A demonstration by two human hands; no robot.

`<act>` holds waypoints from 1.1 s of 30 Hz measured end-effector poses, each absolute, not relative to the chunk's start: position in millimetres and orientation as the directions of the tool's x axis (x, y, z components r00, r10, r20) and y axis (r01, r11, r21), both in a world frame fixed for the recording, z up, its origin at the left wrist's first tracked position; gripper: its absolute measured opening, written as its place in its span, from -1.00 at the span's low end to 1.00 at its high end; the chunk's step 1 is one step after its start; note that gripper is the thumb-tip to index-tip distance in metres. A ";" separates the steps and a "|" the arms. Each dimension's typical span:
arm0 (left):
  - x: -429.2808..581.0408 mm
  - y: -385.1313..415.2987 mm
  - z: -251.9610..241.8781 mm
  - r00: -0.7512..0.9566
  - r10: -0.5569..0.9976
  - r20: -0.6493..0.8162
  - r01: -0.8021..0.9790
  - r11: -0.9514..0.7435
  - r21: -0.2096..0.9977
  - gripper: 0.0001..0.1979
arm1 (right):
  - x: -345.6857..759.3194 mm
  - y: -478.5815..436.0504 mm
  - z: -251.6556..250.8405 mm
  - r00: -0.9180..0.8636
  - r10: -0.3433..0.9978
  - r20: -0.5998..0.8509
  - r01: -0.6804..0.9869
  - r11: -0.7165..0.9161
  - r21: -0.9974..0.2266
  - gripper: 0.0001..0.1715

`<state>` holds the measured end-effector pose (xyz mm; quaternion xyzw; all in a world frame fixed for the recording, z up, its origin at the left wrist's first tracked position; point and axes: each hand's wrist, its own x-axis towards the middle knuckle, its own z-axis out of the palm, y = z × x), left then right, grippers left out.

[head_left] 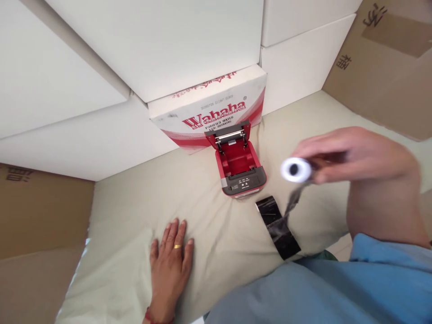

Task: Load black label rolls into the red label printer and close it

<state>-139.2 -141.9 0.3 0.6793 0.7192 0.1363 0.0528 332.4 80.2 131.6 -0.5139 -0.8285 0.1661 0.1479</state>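
My right hand (pixel 337 155) is closed on a white paper roll (pixel 295 170), its round end with a dark core turned toward the camera. A thin dark strip (pixel 294 199) hangs below the roll to a black piece (pixel 278 228) lying on the cloth. My left hand (pixel 170 261), with a ring on one finger, lies flat on the cloth, fingers spread, holding nothing. Between and beyond both hands sits a small red and black printer (pixel 245 182) with its lid (pixel 229 133) raised and its red inner compartment showing no roll.
A white and red Wahaha carton (pixel 209 105) stands right behind the printer. White boxes (pixel 168 40) form a wall at the back. Brown cardboard stands at the left (pixel 43 211) and right (pixel 384 81). The greenish cloth (pixel 124 216) has wrinkles.
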 end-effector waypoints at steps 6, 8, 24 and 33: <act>-139.4 -148.7 -0.7 -0.070 0.980 0.188 0.951 0.009 0.309 -0.42 | 214.6 111.7 143.7 -0.530 0.848 -0.019 0.816 0.504 -0.282 -0.62; -139.7 -154.3 -0.2 -0.072 0.967 0.243 0.944 -0.012 0.328 -0.50 | 187.8 119.9 143.1 -0.540 0.837 -0.086 0.831 0.514 -0.212 -0.65; -32.9 -44.1 81.9 0.186 0.813 0.552 0.736 -0.487 0.470 -0.46 | 198.5 125.6 159.6 -0.387 0.799 0.460 0.505 0.601 -0.619 -0.60; 10.5 -17.7 78.0 0.348 0.772 0.532 0.786 -0.550 0.283 -0.52 | 199.6 169.9 132.0 -0.443 0.720 0.535 0.501 0.693 -0.519 -0.29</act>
